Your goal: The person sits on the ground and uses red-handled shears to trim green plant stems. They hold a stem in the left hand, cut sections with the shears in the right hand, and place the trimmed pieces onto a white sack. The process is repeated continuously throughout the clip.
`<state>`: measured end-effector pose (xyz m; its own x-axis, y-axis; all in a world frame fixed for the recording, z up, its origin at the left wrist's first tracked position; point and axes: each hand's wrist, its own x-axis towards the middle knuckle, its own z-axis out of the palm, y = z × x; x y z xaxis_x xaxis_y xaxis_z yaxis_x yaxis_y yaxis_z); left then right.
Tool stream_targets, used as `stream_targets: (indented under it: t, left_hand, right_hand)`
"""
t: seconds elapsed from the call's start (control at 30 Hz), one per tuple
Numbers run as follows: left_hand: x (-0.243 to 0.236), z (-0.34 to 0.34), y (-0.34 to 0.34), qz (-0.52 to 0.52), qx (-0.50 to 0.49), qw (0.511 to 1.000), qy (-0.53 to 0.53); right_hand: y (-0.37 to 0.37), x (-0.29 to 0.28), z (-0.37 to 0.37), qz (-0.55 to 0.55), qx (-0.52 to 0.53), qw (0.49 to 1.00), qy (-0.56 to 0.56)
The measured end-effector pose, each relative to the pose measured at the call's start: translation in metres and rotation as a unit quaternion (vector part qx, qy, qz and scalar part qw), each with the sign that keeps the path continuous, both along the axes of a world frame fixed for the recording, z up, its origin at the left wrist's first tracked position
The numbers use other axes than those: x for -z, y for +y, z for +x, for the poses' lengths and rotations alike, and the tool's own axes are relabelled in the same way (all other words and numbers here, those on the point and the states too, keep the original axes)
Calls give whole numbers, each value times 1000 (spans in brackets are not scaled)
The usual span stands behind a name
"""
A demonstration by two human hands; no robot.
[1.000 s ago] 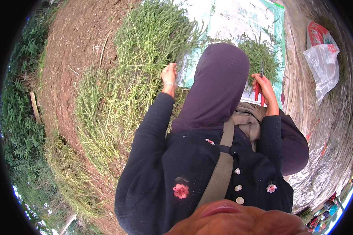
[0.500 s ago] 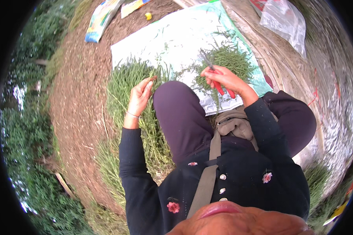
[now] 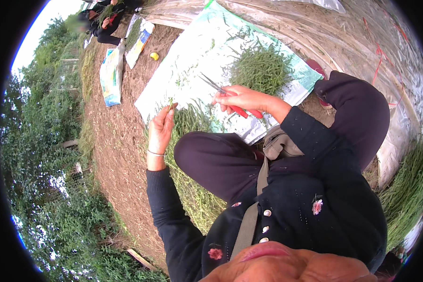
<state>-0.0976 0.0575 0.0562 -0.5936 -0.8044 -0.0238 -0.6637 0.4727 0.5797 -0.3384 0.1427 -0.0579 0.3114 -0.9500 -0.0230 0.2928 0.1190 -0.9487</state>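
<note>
My right hand (image 3: pixel 249 100) grips a pair of red-handled scissors (image 3: pixel 212 82), blades pointing up and left over a white sheet (image 3: pixel 188 56). The blades look slightly apart. Left of them, my left hand (image 3: pixel 160 131) is closed in a pinch, a small green sprig (image 3: pixel 171 101) showing at its fingertips. Beside that hand, long green stems (image 3: pixel 191 120) lie partly on the sheet's near edge, and my knee hides some of them. A heap of short green cuttings (image 3: pixel 261 70) rests on the sheet beyond my right hand.
Bare brown soil (image 3: pixel 115 155) runs along the left, with leafy bushes (image 3: pixel 37 155) past it. A printed sack (image 3: pixel 112 77) and a small yellow object (image 3: pixel 154 56) lie beyond the sheet. Another person (image 3: pixel 109 21) sits far left. Clear plastic film (image 3: pixel 352 56) covers the right side.
The view has swung, bringing another person into sight at the far left. My right hand with the scissors has come closer to my left hand. A green sprig now shows at my left fingertips.
</note>
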Motion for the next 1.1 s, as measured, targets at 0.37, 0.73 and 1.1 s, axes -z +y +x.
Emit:
stream_targets:
  t: [0.37, 0.73, 1.1]
  left_hand:
    - [14, -18, -19, -144, 55, 986, -65]
    - [19, -15, -21, -98, 50, 990, -88]
    - [18, -18, -16, -77, 42, 991, -96]
  right_hand:
    - [1, -4, -3, 4, 69, 998, 11]
    - [-4, 8, -4, 91, 108, 989, -30]
    - [0, 5, -2, 39, 57, 998, 13]
